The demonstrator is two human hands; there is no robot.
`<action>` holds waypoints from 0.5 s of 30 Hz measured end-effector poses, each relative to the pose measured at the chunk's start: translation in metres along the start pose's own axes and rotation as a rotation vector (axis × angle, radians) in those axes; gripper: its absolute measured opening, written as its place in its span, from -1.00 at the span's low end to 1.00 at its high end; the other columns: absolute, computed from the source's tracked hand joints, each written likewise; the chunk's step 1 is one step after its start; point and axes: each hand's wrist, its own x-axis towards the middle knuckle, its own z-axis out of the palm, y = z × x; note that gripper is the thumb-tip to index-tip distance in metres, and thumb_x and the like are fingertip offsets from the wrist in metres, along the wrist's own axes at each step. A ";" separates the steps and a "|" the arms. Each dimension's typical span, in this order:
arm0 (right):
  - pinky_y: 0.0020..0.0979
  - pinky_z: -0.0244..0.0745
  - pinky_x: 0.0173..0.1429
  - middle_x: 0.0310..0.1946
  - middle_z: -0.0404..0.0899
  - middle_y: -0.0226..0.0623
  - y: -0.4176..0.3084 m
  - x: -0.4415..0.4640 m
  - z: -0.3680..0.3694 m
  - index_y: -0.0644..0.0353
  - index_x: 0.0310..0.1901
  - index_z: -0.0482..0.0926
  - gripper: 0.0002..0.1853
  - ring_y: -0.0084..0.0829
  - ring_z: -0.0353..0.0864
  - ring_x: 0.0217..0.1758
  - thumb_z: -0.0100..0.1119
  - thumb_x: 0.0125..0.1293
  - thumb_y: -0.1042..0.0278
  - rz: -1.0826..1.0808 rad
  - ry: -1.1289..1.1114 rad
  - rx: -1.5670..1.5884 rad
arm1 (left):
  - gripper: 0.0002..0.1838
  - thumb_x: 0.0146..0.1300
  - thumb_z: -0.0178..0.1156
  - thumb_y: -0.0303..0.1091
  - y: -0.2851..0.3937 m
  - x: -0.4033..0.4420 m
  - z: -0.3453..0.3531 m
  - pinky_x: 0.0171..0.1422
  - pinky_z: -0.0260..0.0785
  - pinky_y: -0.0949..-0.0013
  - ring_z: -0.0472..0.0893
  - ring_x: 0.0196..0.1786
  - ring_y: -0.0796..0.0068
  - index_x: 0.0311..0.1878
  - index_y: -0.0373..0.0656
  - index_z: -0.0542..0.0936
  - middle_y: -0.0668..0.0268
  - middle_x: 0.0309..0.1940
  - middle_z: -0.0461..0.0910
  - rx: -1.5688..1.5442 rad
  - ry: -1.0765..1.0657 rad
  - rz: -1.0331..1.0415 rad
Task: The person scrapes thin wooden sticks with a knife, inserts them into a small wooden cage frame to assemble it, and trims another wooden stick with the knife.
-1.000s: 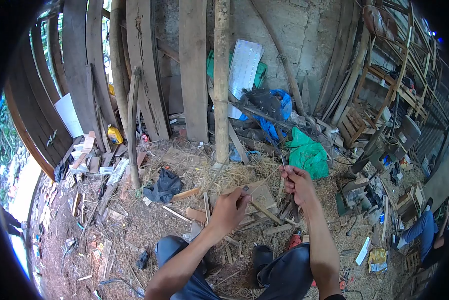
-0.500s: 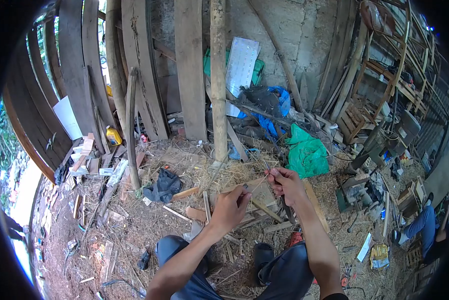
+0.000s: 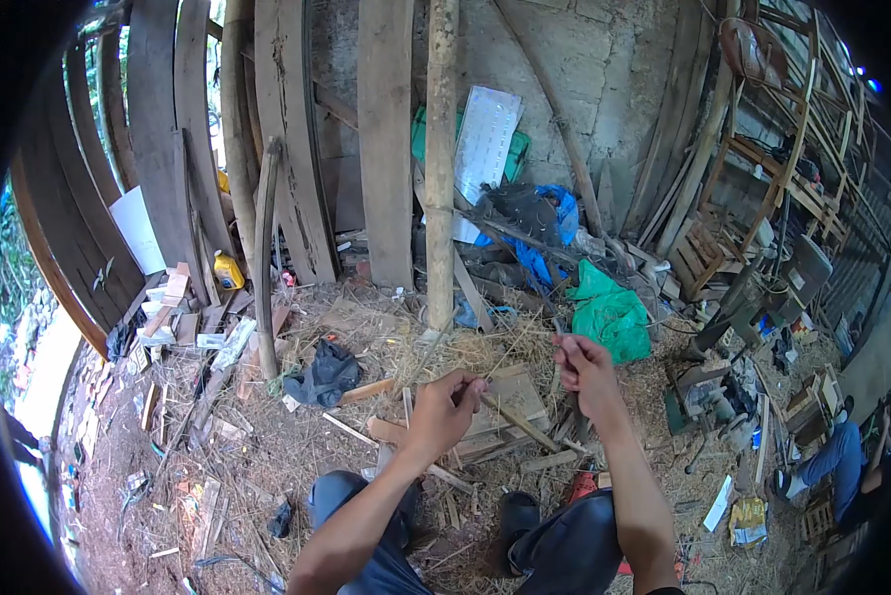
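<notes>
My left hand (image 3: 443,412) is closed in a pinch, with a thin pale strip (image 3: 498,369) seeming to stick out past the fingertips; it is hard to separate from the straw behind. To its right, my right hand (image 3: 589,375) is closed around a long, dark, narrow tool (image 3: 580,424). One end shows below the fist and another bit pokes out above it; whether it is a knife I cannot tell. The two hands are apart, in front of my knees. Beneath them lie a flat board (image 3: 505,407) and loose wood sticks (image 3: 520,424) on straw.
A wooden post (image 3: 439,198) stands ahead. Green plastic sheeting (image 3: 609,312) lies beyond my right hand, a black bag (image 3: 328,375) to the left. Planks (image 3: 386,149) lean at the back. A vise-like metal machine (image 3: 753,297) stands right; another person's leg (image 3: 830,458) shows far right.
My hands have drawn apart: the left moved slightly left and down, the right slightly right. The pale strip that stretched between them no longer reaches the right hand. The view shifted a little.
</notes>
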 end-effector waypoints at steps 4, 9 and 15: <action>-0.65 0.02 -0.60 -0.57 0.38 -0.55 0.006 -0.003 0.017 0.19 -0.20 0.55 -0.69 -0.76 0.15 -0.66 0.15 0.32 0.07 -0.002 -0.062 -0.076 | -0.85 0.34 0.08 -0.42 -0.002 0.004 0.003 -0.46 0.23 0.55 0.41 -0.55 0.71 -0.22 -0.32 0.55 0.40 -0.63 0.48 0.051 -0.025 0.003; -0.66 0.00 -0.63 -0.56 0.40 -0.55 0.011 -0.004 0.029 0.26 -0.12 0.53 -0.69 -0.81 0.13 -0.68 0.14 0.34 0.15 -0.113 0.057 -0.208 | -0.89 0.30 0.12 -0.45 -0.003 0.005 0.004 -0.45 0.26 0.53 0.44 -0.55 0.67 -0.23 -0.30 0.56 0.36 -0.62 0.51 0.112 -0.035 0.029; -0.66 0.01 -0.64 -0.53 0.48 -0.51 0.010 0.000 0.021 0.27 -0.17 0.56 -0.76 -0.82 0.16 -0.68 0.17 0.32 0.24 -0.130 0.079 -0.165 | -0.91 0.19 0.21 -0.49 -0.004 0.005 0.005 -0.37 0.36 0.43 0.53 -0.52 0.49 -0.24 -0.25 0.60 0.23 -0.52 0.58 0.184 -0.059 0.154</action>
